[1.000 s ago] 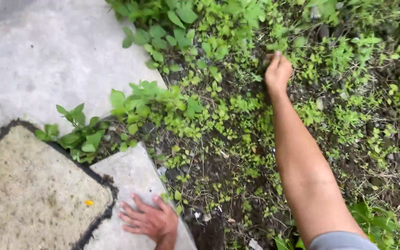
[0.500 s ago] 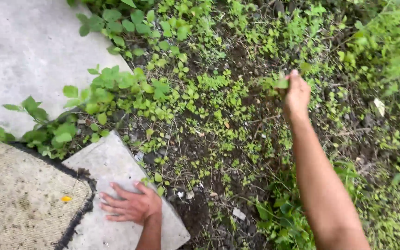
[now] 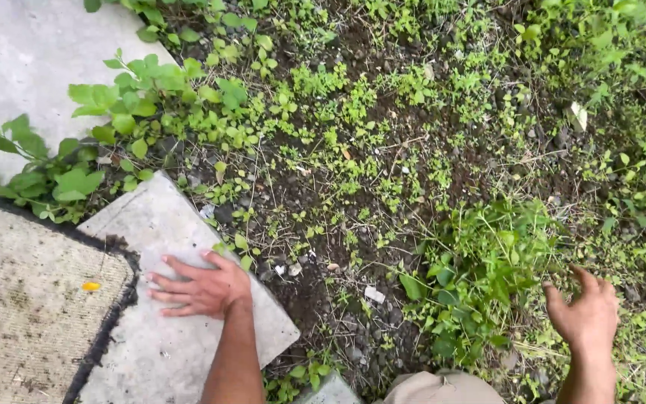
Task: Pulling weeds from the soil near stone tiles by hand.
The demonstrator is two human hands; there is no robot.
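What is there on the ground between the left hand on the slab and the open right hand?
In the head view, between left hand and right hand lie dark bare soil, small stones and a leafy green weed clump.

Left hand (image 3: 200, 288) flat on the grey concrete slab (image 3: 158, 352), fingers spread toward the worn mat (image 3: 24, 299) beside it. Right hand (image 3: 585, 314) hangs open, palm empty, just right of a leafy weed clump (image 3: 480, 269). Bare dark soil (image 3: 315, 224) lies between both hands.
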